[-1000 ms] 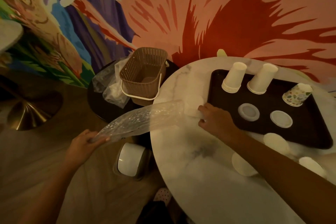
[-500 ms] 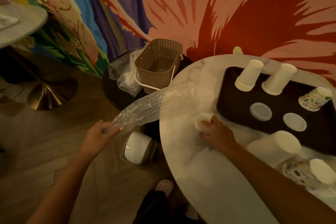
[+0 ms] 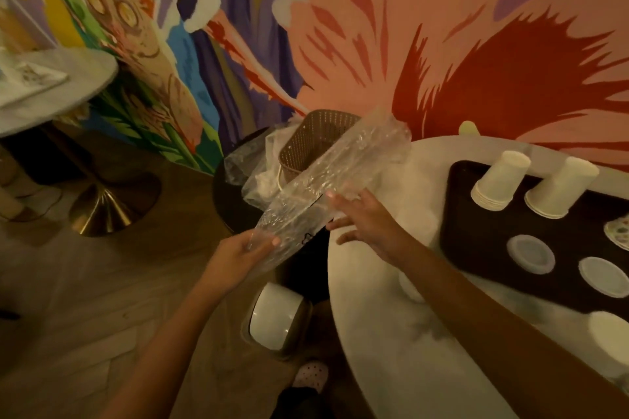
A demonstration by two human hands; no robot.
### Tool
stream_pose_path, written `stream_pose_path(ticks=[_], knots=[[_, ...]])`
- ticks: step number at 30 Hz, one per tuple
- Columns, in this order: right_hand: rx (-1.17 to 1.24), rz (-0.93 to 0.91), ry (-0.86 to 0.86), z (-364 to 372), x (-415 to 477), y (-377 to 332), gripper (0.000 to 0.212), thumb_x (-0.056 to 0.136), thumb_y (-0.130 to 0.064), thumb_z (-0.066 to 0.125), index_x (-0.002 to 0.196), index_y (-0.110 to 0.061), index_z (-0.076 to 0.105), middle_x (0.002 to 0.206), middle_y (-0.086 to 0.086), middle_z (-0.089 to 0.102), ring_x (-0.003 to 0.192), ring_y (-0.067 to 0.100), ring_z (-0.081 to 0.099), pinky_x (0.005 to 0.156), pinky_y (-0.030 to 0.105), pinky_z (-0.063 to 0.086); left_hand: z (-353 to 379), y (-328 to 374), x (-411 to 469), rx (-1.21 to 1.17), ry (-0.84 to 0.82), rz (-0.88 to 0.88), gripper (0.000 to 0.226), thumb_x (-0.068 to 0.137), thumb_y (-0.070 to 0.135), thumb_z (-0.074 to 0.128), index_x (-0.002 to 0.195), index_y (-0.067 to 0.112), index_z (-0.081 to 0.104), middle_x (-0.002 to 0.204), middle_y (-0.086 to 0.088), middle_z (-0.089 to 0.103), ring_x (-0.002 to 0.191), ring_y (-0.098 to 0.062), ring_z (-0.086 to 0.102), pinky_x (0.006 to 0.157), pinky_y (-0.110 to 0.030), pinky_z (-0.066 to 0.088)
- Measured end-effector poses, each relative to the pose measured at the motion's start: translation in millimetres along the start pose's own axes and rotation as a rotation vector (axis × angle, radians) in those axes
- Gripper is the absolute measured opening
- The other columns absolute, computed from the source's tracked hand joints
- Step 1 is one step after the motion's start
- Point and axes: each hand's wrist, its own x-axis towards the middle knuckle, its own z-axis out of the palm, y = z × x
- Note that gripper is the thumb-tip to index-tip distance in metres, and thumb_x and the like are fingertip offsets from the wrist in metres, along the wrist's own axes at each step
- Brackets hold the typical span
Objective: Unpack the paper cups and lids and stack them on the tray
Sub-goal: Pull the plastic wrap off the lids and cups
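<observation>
Basket half hidden behind plastic sleeve in left hand

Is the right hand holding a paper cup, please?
No, the right hand is empty, fingers spread straight by the plastic bag that the left hand grips.

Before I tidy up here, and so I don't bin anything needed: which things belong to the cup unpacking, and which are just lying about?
Job: plastic sleeve gripped by the left hand, right hand by it, tray, white cup stacks, lids.
Lying about: woven basket, floor bin, side table.
</observation>
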Motion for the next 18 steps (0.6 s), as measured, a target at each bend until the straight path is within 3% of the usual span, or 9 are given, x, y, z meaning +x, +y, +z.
stream_pose_path(ticks=[3,7,9,13,18], knots=[[0.126,-0.002,0.113,12.2,39.8,-33.4,0.020,0.098,-0.025,0.041,0.113,-0.013,0.045,0.090,0.009,0.059,0.063,0.018,0.060,0.047,0.028,0.053,-16.8,6.7,33.2,0.037,0.043,0.069,0.008,0.088,0.032,0.056,0.094,0.037,0.055,0.081,0.019,0.063,0.073,0.010,0.061,0.062,-0.009,0.045],[0.173,0.002,0.142,32.1,91.7,-71.8,0.015,0.098,-0.018,0.040,0.108,-0.009,0.047,0.079,0.008,0.058,0.062,0.019,0.059,0.050,0.026,0.054,-49.6,6.3,77.3,-0.005,0.120,0.046,0.041,0.088,0.031,0.056,0.127,0.026,0.044,0.104,0.006,0.059,0.080,-0.005,0.059,0.066,-0.016,0.046],[0.194,0.011,0.135,40.4,116.7,-88.1,0.017,0.096,-0.017,0.045,0.110,-0.009,0.047,0.079,0.008,0.059,0.063,0.019,0.059,0.053,0.026,0.054,-66.6,3.4,99.4,-0.039,0.170,0.072,0.046,0.089,0.029,0.056,0.132,0.027,0.039,0.111,0.007,0.056,0.083,-0.004,0.057,0.067,-0.014,0.044],[0.086,0.036,0.154,50.0,161.8,-98.9,0.033,0.094,-0.018,0.051,0.123,-0.006,0.044,0.081,0.008,0.060,0.065,0.019,0.060,0.059,0.026,0.053,-94.2,-6.8,150.2,-0.045,0.239,0.105,0.051,0.089,0.029,0.056,0.136,0.032,0.035,0.124,0.004,0.054,0.097,-0.015,0.062,0.081,-0.031,0.050],[0.011,0.057,0.234,46.9,189.8,-88.1,0.022,0.093,-0.012,0.049,0.115,-0.011,0.047,0.082,0.006,0.059,0.064,0.017,0.060,0.059,0.026,0.052,-94.9,-39.7,219.8,0.014,0.239,0.039,0.056,0.089,0.025,0.057,0.140,0.022,0.034,0.132,-0.005,0.048,0.117,-0.021,0.051,0.099,-0.042,0.044]])
